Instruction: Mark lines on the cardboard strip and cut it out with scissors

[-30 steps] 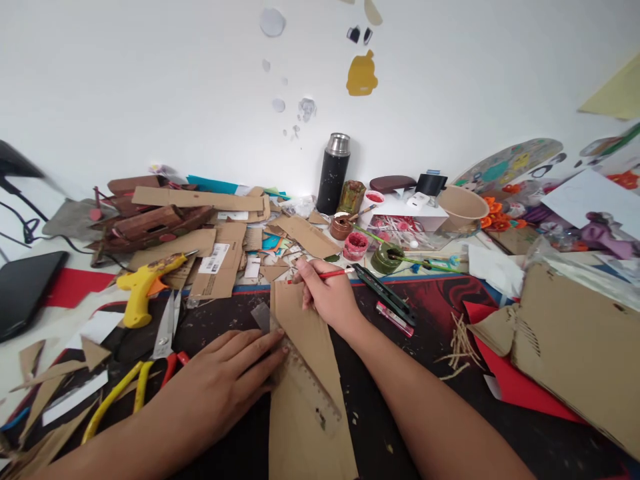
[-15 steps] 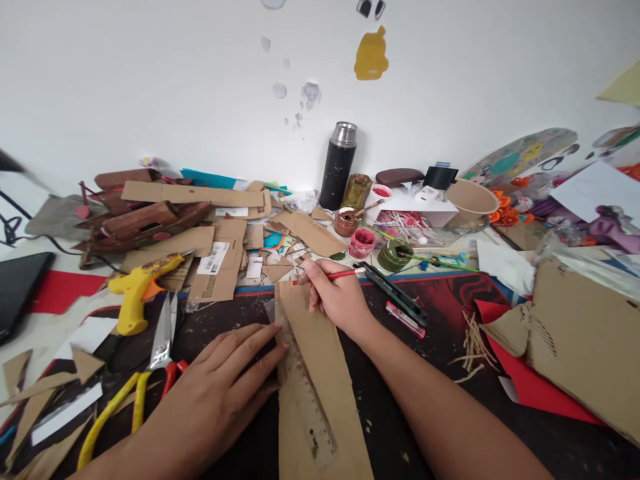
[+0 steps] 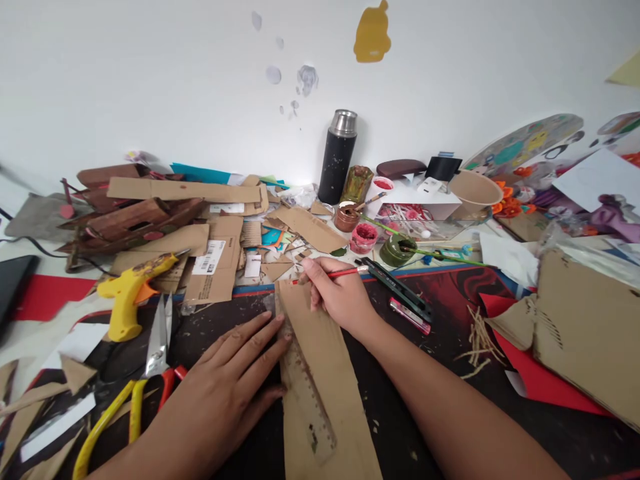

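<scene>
A long cardboard strip [image 3: 333, 360] lies on the dark mat, with a clear ruler [image 3: 307, 393] slanting across it. Spread flat, my left hand [image 3: 240, 367] rests its fingertips on the ruler's left edge and the strip. My right hand [image 3: 340, 290] grips a red pencil [image 3: 345, 272] near the far end of the strip; the pencil's point is beside the strip's top edge. Just right of that hand lie a dark green box cutter [image 3: 397, 290] and a small pink case [image 3: 410, 316].
Scissors [image 3: 157, 353] and a yellow glue gun [image 3: 133, 293] lie left. Behind are cardboard scraps [image 3: 215, 260], open paint jars [image 3: 363, 238] and a black flask [image 3: 338, 160]. Right are twine pieces [image 3: 477, 340], red paper [image 3: 545, 380] and a cardboard box [image 3: 590, 333].
The view has shifted slightly. My left hand's fingers are a little more spread on the ruler. My right hand still grips the pencil at the strip's far end.
</scene>
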Tool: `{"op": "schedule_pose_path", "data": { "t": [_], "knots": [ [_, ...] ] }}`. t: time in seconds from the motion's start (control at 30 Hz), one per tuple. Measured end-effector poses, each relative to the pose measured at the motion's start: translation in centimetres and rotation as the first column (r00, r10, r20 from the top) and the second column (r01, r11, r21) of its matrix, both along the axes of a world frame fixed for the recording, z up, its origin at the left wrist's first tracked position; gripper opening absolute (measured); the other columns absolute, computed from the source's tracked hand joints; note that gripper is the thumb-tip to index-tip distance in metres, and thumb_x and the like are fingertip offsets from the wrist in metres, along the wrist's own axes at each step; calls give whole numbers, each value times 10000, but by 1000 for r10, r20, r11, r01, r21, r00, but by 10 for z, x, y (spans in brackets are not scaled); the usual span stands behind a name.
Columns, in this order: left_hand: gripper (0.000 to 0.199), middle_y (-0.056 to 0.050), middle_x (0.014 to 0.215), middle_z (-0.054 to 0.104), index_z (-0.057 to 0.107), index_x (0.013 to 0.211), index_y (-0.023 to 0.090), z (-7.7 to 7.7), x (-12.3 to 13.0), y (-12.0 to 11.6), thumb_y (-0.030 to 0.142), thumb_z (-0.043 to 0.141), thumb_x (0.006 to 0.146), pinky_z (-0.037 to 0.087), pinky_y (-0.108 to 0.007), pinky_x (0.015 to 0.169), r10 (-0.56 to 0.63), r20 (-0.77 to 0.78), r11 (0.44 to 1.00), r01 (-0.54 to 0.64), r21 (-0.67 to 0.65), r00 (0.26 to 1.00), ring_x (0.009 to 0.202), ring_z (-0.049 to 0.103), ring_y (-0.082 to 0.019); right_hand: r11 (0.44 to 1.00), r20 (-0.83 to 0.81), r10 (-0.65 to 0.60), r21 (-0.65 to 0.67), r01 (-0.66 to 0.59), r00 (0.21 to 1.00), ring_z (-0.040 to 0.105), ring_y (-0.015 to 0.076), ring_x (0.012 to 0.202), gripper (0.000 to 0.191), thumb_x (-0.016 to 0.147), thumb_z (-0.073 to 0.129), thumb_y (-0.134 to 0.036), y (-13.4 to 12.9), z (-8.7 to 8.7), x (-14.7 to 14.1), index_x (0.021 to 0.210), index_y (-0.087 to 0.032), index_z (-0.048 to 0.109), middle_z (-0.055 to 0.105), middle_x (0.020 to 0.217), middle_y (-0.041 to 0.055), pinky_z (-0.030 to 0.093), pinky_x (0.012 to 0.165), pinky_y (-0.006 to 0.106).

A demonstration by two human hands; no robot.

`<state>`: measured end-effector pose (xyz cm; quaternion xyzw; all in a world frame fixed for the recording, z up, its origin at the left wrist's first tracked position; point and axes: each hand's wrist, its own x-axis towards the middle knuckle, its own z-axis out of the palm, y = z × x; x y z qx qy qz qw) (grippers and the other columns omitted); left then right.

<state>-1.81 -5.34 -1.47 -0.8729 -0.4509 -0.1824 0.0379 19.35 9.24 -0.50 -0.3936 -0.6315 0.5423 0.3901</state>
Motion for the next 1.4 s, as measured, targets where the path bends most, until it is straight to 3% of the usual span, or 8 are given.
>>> {"op": "schedule_pose_path", "data": {
  "t": [0.37,0.67,0.87,1.4],
  "knots": [
    [601,-151,1655,602,546,1647,202,-3,1,-2,491,546,1120,605,-530,1131,35,-5,999,-35,-9,999,1512,584,-367,1000,8,5,-3,-5,1000,586,136,460,562,1038,605,-719,-1,0,1,787,-221,677,597,528,-39,456,513,254],
    [655,-135,1717,529,471,1700,220,-2,-1,0,504,555,1116,599,-501,1155,22,-7,999,-22,-27,1000,1571,526,-347,1000,9,0,9,0,1000,588,144,457,561,1046,606,-717,-2,1,0,790,-226,695,598,512,-37,457,520,263],
    [624,-172,1711,528,531,1645,161,-2,1,-1,505,525,1124,612,-532,1130,16,-59,1000,-16,-3,998,1561,536,-366,1000,21,17,13,-17,1000,596,143,477,548,1069,591,-679,-3,2,0,817,-214,735,600,520,-34,454,529,260],
    [567,-161,1670,584,629,1539,162,2,4,2,533,521,1123,600,-504,1132,23,-39,1000,-23,5,999,1528,571,-352,1000,42,27,6,-28,999,601,137,494,514,1076,625,-621,-4,5,1,766,-214,672,608,528,-30,459,554,263]
  ]
}}
